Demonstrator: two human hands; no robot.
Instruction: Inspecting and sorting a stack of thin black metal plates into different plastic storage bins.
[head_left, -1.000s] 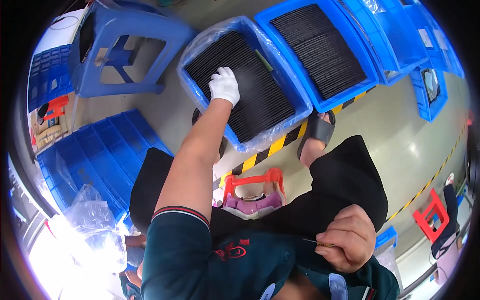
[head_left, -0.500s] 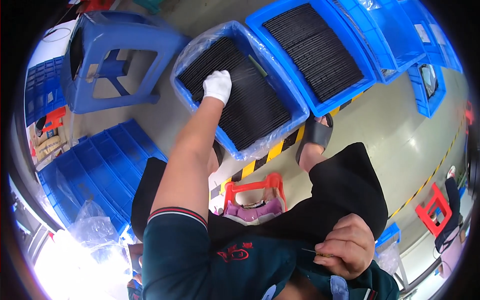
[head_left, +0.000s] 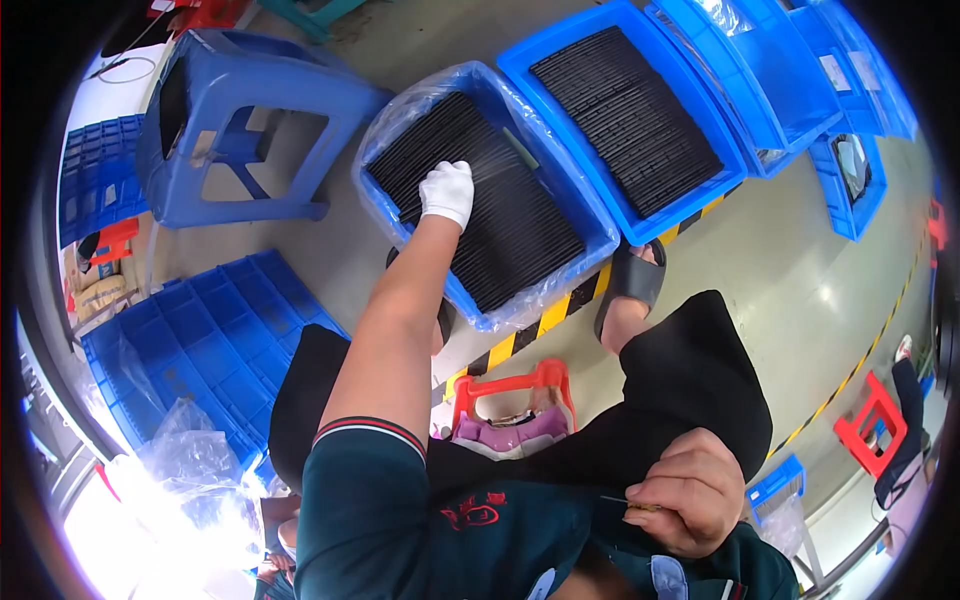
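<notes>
At upper centre our left hand (head_left: pixel 447 193) curls over black strips (head_left: pixel 520 235), its grip we cannot tell, while at lower right our right hand (head_left: pixel 693 492) pinches 1 thin tool (head_left: pixel 643 506).

Blue stool (head_left: pixel 285 93): plastic, over to the left
Floor (head_left: pixel 775 255): grey, crossed by yellow-and-black tape (head_left: pixel 553 315)
Blue crate (head_left: pixel 200 335): near that stool, clear plastic bag (head_left: pixel 193 448) at its edge
Far right: red stool (head_left: pixel 858 442), a person's leg (head_left: pixel 909 405) beside it

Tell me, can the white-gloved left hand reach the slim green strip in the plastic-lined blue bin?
Probably yes: the left hand is over the same bin, and only rows of thin black strips appear between it and the green strip.
</notes>
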